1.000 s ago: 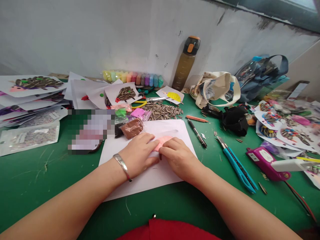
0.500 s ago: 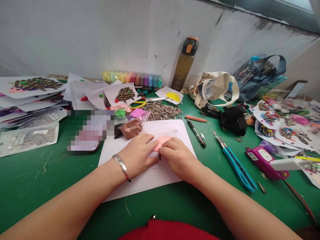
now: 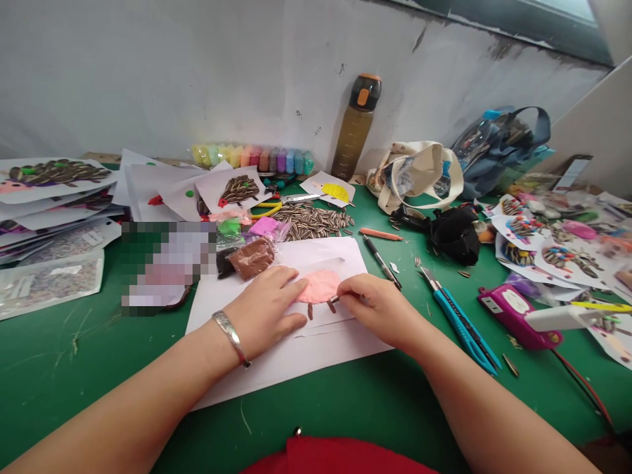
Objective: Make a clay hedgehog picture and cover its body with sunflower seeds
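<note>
A flattened pink clay shape (image 3: pixel 320 286) lies on a small white sheet atop a larger sheet of white paper (image 3: pixel 217 368). Two short brown clay strips (image 3: pixel 310 311) stick out from its lower edge like legs. My left hand (image 3: pixel 269 306) rests flat on the paper with fingers spread, the fingertips touching the pink clay's left side. At the right side, my right hand (image 3: pixel 370 303) is closed in a pinch beside the right brown strip. A small dark tip shows at its fingertips; what it belongs to is hidden.
Behind the paper are bagged brown clay (image 3: pixel 253 258) and a heap of striped seeds (image 3: pixel 313 220). A pen (image 3: pixel 382 262), a blue utility knife (image 3: pixel 461 322) and a magenta device (image 3: pixel 516 316) lie rightward. Finished seed pictures (image 3: pixel 59 174) are stacked left; a bottle (image 3: pixel 356 128) stands behind.
My right hand has moved right, off the pink clay, uncovering it and both brown strips. My left hand stays on the paper. The view has shifted slightly.
</note>
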A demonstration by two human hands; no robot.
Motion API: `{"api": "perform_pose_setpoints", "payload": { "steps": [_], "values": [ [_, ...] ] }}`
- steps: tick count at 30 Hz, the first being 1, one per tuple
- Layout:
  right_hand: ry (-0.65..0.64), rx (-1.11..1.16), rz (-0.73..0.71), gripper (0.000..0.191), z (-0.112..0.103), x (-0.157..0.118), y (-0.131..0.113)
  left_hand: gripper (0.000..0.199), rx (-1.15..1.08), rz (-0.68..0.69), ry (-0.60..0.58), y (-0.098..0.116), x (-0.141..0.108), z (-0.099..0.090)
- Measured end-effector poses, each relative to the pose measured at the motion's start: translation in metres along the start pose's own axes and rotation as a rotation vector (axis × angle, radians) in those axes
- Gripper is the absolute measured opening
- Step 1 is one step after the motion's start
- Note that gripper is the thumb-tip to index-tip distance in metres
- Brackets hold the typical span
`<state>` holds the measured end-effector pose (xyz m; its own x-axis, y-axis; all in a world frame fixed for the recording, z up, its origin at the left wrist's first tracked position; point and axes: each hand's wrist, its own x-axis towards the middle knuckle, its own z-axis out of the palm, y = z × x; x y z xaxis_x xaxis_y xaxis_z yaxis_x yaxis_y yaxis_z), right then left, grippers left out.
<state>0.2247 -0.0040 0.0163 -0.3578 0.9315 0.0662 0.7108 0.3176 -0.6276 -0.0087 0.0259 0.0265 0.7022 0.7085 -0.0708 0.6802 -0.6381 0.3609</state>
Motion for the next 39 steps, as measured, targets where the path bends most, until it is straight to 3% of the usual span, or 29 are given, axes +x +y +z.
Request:
{"api": "perform_pose_setpoints", "payload": {
  "steps": [3,11,20,25,29,33,39],
  "values": [
    [-0.039,0.007,0.020,0.018,0.002,0.002,-0.002,0.037,0.001,0.008,0.007,-0.001,0.000,0.000],
    [0.001,0.061,0.068,0.019,0.004,0.003,-0.003,0.038,0.007,0.028,0.053,-0.003,-0.001,0.004],
    [0.173,0.205,0.249,0.011,-0.001,0.006,0.012,0.035,-0.007,0.084,0.044,-0.006,-0.004,-0.003],
    [0.186,0.186,0.244,0.011,0.000,0.007,0.015,0.036,-0.002,0.077,0.110,-0.011,-0.003,-0.004],
    [0.158,0.166,0.240,0.011,0.002,0.007,0.015,0.039,0.009,-0.005,0.184,-0.023,-0.002,-0.004],
    [0.154,0.158,0.244,0.013,0.003,0.008,0.017,0.050,0.071,-0.038,0.160,-0.032,-0.003,-0.004],
    [0.152,0.157,0.251,0.013,0.003,0.008,0.015,0.047,0.081,0.086,0.071,-0.025,-0.002,-0.007]
  ]
}}
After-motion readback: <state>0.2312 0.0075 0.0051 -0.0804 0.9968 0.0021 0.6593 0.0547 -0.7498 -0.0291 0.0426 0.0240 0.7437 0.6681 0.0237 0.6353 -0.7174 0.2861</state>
